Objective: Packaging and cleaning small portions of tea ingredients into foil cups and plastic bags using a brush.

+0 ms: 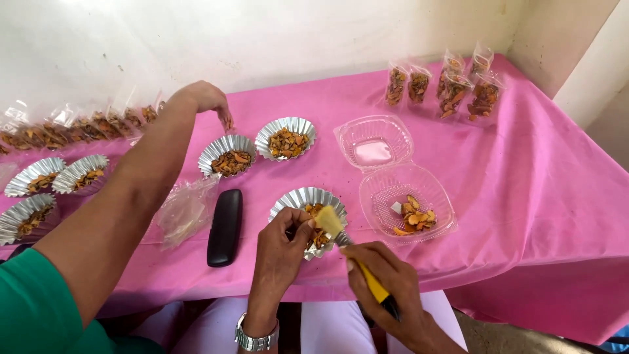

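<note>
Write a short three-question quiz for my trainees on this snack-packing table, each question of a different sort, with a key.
1. True or false: the right hand holds a yellow-handled brush over a foil cup.
2. Multiple choice: the clear hinged container stands A) shut and full, B) open with a few pieces in one half, C) upside down.
3. Short answer: what dark thing lies on the pink tablecloth to the left of the left hand?

Key
1. True; the left hand steadies that cup.
2. B.
3. A black case, oblong and closed.
</note>
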